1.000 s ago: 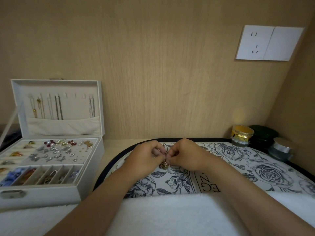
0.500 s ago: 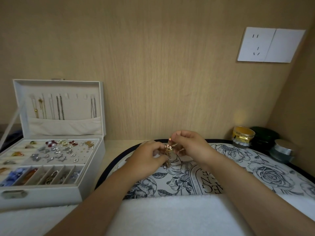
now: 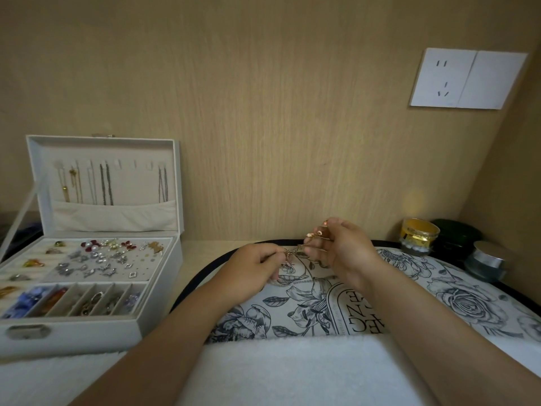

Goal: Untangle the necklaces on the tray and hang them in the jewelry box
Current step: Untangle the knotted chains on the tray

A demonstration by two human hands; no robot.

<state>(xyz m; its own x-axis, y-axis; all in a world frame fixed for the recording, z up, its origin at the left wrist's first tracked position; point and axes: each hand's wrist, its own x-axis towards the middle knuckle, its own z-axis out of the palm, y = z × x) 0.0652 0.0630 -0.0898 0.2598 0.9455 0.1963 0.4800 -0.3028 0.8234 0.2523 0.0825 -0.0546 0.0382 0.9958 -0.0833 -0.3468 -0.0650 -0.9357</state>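
Currently: right fingertips [image 3: 315, 233] pinch rose-gold necklace [image 3: 303, 247], lifted just above tray. Left fingertips [image 3: 276, 254] pinch same tangle slightly lower, with short stretch of chain between them. Right hand [image 3: 345, 253] sits higher than left hand [image 3: 251, 271]. Thin silvery chain [image 3: 292, 282] lies on floral tray [image 3: 468, 291] beneath hands. Open jewelry box [image 3: 87, 332] stands left of tray, several chains hung in lid [image 3: 102, 183]. White towel [image 3: 278, 370] covers tray's near edge; jars [image 3: 420, 234] at far right.
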